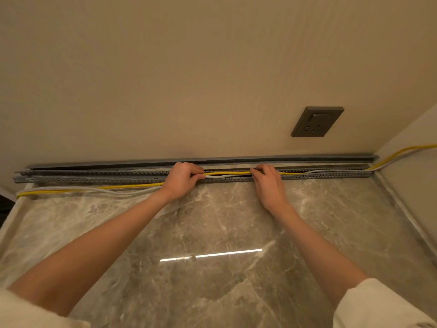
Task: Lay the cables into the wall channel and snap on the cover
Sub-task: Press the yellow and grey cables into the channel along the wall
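Note:
A long grey slotted channel (94,176) lies along the foot of the wall on the marble surface. A yellow cable (227,173) and a white cable (216,176) run between my hands inside the channel. My left hand (182,178) pinches both cables at the channel's middle. My right hand (268,181) presses its fingers on the cables at the channel, a little to the right. Left of my left hand both cables lie outside the channel on the marble. A grey cover strip (283,159) rests against the wall behind the channel.
A dark wall socket (316,121) sits on the wall above right. The cables leave at the right corner along a side wall (406,150). The marble surface (212,233) has a raised pale rim on the left and right.

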`<act>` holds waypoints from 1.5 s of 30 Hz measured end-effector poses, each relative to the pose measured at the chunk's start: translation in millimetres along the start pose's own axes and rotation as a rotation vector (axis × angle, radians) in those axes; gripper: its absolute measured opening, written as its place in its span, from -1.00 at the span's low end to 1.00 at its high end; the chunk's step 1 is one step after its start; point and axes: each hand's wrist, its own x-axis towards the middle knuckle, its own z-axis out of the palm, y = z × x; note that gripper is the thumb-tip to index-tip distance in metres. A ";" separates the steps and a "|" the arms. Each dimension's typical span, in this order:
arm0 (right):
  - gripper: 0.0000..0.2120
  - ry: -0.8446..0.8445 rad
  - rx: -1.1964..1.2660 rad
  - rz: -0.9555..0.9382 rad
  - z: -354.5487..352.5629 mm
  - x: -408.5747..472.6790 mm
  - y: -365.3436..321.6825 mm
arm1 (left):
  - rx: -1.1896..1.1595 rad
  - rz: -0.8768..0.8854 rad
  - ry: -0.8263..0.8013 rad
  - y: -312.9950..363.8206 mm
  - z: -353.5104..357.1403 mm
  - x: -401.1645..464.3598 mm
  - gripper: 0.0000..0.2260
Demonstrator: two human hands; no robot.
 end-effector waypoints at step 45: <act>-0.43 -0.048 -0.012 -0.344 7.4 1.9 -145.6 | 0.136 -0.155 0.157 -71.7 -98.5 -79.1 -0.73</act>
